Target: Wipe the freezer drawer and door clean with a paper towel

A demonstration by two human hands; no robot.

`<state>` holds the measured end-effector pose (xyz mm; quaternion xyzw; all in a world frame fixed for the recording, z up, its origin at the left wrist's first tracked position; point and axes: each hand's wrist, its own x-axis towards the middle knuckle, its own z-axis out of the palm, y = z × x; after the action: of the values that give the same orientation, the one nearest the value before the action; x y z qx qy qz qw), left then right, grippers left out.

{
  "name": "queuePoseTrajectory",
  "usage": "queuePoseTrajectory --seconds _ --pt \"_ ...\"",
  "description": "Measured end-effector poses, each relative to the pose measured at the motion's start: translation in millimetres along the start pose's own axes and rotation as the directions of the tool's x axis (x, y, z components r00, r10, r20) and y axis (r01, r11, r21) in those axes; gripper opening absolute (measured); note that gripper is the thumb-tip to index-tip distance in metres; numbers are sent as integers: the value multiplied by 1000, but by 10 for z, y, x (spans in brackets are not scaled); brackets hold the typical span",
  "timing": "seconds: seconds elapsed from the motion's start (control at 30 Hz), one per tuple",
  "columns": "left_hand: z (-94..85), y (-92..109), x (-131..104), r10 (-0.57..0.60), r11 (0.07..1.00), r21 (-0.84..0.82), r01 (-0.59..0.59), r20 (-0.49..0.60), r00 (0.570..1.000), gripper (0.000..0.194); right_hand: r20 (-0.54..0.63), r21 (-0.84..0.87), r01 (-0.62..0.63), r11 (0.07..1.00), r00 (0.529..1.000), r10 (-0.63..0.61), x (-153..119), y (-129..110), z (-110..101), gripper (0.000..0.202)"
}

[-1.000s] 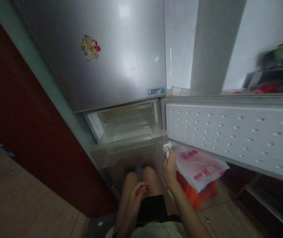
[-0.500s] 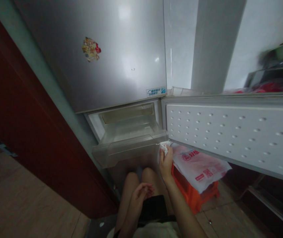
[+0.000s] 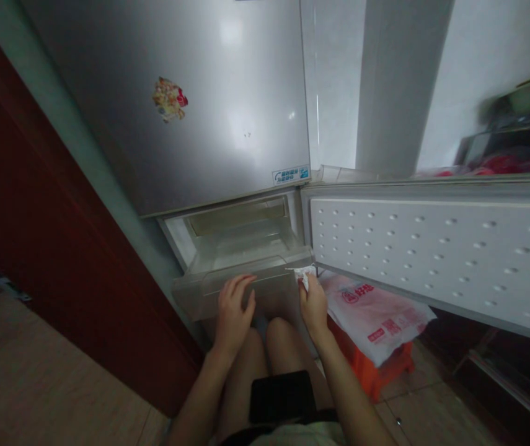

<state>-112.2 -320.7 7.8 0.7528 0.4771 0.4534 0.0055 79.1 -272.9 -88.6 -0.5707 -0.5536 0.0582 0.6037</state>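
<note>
Left hand [image 3: 234,313]: raised, back upward, fingers [image 3: 235,285] lightly bent, thumb [image 3: 250,303] apart from them. Right hand [image 3: 315,306]: level with left, well apart, fingers curled in a grip. Left forearm [image 3: 197,393] slants inward; right forearm [image 3: 351,384] likewise, mirrored. Knees [image 3: 278,337] side by side between the forearms.

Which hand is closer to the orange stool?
Right. The right hand is just left of the orange stool; the left hand is farther left, by the clear drawer.
</note>
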Motion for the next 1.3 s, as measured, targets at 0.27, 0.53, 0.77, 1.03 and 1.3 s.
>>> queuePoseTrajectory --seconds 0.27,0.53,0.77,1.03,1.3 --pt "11 -288 382 150 865 447 -228 203 968 57 1 -17 -43 999 999 43 -293 225 92 41" --pt "-53 -248 406 126 876 432 -214 223 967 46 -28 -4 25 1000 999 -25 -92 22 122 39" --pt "-81 -216 433 98 880 433 -197 240 966 46 -24 -29 97 995 995 -97 140 -205 114 33" --pt "-81 -204 427 109 876 436 -204 234 966 45 -41 -77 40 996 998 -43 -367 327 234 35" --pt "-76 -219 427 104 873 443 -204 239 965 45 -42 -84 57 995 997 -61 -169 132 140 28"
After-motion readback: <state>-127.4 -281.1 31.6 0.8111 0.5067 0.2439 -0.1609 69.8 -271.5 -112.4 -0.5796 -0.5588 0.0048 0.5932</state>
